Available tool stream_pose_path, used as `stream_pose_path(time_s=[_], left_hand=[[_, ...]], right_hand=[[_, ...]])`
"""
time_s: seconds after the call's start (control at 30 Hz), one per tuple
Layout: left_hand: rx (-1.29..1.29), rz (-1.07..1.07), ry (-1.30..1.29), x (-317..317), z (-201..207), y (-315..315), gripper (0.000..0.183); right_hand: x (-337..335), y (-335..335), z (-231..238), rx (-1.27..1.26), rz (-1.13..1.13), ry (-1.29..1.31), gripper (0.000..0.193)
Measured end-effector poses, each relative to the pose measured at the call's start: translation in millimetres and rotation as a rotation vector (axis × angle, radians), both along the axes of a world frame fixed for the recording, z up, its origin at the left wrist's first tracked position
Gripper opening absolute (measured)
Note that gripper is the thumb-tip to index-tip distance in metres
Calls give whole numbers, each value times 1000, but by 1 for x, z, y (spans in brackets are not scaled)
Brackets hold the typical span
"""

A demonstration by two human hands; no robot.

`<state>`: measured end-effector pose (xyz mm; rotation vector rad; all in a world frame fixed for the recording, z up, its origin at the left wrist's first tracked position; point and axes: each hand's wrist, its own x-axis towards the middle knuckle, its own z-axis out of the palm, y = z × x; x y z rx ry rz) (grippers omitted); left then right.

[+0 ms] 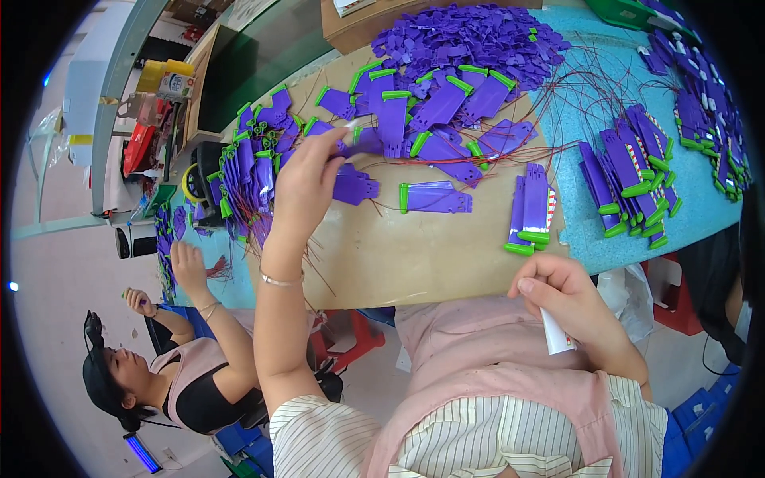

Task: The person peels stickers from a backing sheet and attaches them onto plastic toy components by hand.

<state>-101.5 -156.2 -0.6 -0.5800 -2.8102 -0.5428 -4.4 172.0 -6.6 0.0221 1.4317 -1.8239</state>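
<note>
My left hand [307, 187] reaches over the table with its fingers closed at a blurred purple plastic wing [365, 142] with a green end, which it seems to pinch. At the table's near edge, my right hand [578, 307] is closed on a white paper strip [556, 333], perhaps a sticker sheet, that hangs below the fingers. A single wing [437, 197] lies flat on the tan board [390, 263] between my hands. Just beyond my right hand, a small stack of wings [530, 209] shows a red-and-white striped edge.
A big heap of purple pieces [470, 44] covers the far side. Loose wings [390, 111] lie before it, with thin red wires [510, 155] across them. More striped wings [629, 171] stand grouped on the blue table at right. At left, a co-worker [183, 358] sits holding a small piece.
</note>
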Motion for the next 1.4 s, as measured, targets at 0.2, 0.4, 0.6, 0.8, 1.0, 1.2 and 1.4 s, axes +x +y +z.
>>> stream_pose_path(time_s=[0.2,0.4,0.6,0.8,1.0,1.2,1.4], left_hand=[[421,198,401,71,10,67,34],[176,-337,298,126,-4,138,38],[899,0,-190,133,-1,144,23],[1644,180,-902,117,-1,153,11],[1561,144,-833,123,-2,166,13],[1414,81,-701,123,-4,166,12],[1420,82,-672,122,-6,167,12]], right_hand=[[3,-8,-4,-84,-60,50,21],[9,-16,4,-210,-330,-75,27],[8,0,-6,-91,-303,-12,20],[10,4,0,-143,-283,-66,18],[11,6,0,-88,-241,-70,19],[11,6,-4,-86,-249,-66,19],[10,7,-6,-72,-250,-62,19]])
